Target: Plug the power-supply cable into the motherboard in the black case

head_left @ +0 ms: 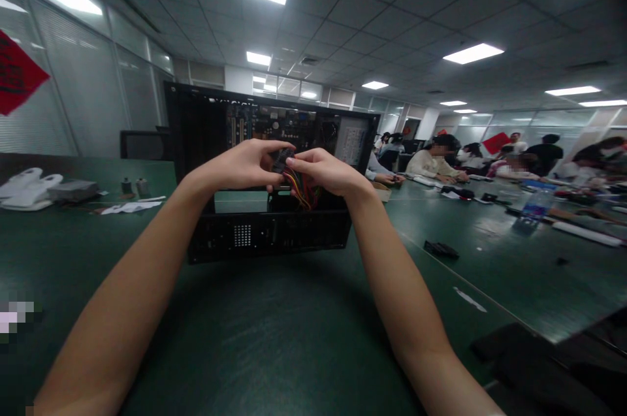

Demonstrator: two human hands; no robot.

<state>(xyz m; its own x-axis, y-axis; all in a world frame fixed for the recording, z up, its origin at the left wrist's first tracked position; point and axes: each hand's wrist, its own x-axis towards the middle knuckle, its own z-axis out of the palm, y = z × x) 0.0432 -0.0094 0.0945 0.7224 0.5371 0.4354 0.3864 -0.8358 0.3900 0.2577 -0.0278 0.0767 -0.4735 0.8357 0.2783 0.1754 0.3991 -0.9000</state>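
A black computer case (304, 233) stands on its side on the green table, its open face toward me. Inside it show a motherboard (274, 123) and, at the upper right, a power supply (349, 142) with a pale label. In front of the board, my left hand (245, 164) pinches a black cable connector (281, 160) between thumb and fingers. My right hand (318, 169) closes on the same connector from the other side, its thumb on the connector's edge. Red, yellow and black wires (304, 191) hang from it beneath my right hand. My fingers partly cover the connector.
On the left of the green table (274, 337) are white plastic bags (30, 187), a grey box (73, 190) and two small cylinders (134, 187). A black object (441, 249) and a water bottle (537, 202) stand to the right. Other people sit farther back.
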